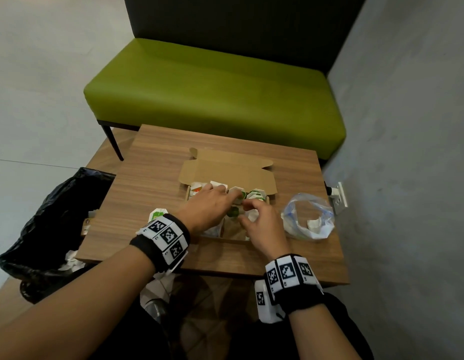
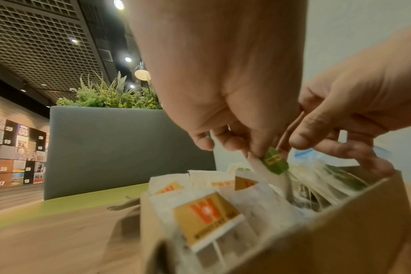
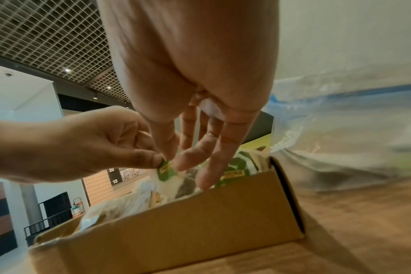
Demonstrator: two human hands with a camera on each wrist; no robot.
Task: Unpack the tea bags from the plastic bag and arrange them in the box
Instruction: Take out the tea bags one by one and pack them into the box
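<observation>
An open cardboard box (image 1: 227, 172) (image 2: 317, 241) (image 3: 176, 231) sits mid-table and holds several tea bags, orange-tagged ones (image 2: 207, 215) on the left and green-tagged ones (image 1: 256, 194) (image 3: 237, 166) on the right. My left hand (image 1: 233, 198) (image 2: 258, 152) pinches a green-tagged tea bag (image 2: 273, 163) (image 3: 167, 167) by its top, just above the box. My right hand (image 1: 247, 211) (image 3: 183, 159) hovers beside it, fingers stretched down over the box, its thumb close to the same tag. The clear plastic bag (image 1: 308, 222) (image 3: 340, 139) lies right of the box with something white inside.
One green tea bag (image 1: 156, 214) lies on the wooden table (image 1: 153, 178) left of the box, partly behind my left wrist. A black bin bag (image 1: 51, 216) stands at the table's left side. A green bench (image 1: 212, 94) is behind, and a wall with a socket (image 1: 338, 197) is at the right.
</observation>
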